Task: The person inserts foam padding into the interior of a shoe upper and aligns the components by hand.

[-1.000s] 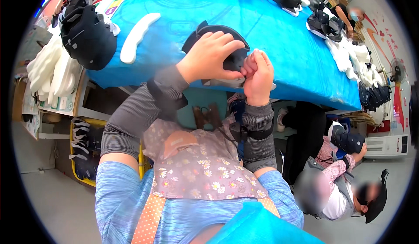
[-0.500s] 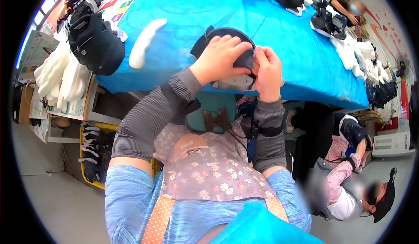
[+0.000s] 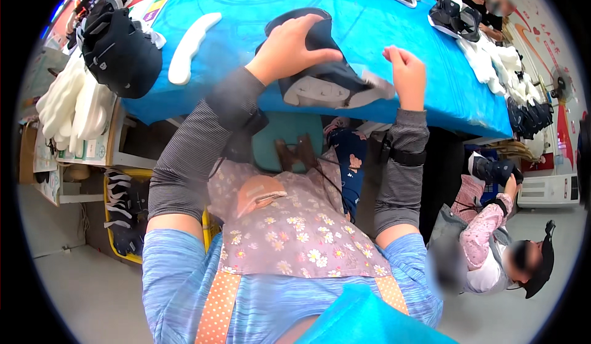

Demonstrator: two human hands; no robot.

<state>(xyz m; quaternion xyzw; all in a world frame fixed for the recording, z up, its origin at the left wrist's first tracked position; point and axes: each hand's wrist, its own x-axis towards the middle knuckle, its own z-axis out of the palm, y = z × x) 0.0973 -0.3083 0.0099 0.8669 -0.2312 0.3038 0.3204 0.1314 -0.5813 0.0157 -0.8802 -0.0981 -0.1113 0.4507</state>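
Note:
My left hand (image 3: 289,48) grips a black shoe upper (image 3: 323,76) from above, its thumb laid across the dark side. The upper is tipped over near the front edge of the blue-covered table, so its pale grey underside (image 3: 314,92) faces me, and its right end is blurred. To the right, my right hand (image 3: 407,76) is raised apart from the upper with thumb and fingers pinched together. Whatever that pinch holds, if anything, is too small to make out. A white curved sole-shaped piece (image 3: 192,48) lies on the table left of my left hand.
The blue table cover (image 3: 240,55) spans the front. Stacked black uppers (image 3: 120,55) and white pieces (image 3: 74,110) stand at left. More shoes (image 3: 452,19) and white pieces (image 3: 489,64) line the right. A yellow crate (image 3: 126,255) sits low left. A co-worker (image 3: 492,252) sits at right.
The upper has turned over, bringing more of its pale underside into view. My right hand has come away from it, up and to the right. My left hand still holds it.

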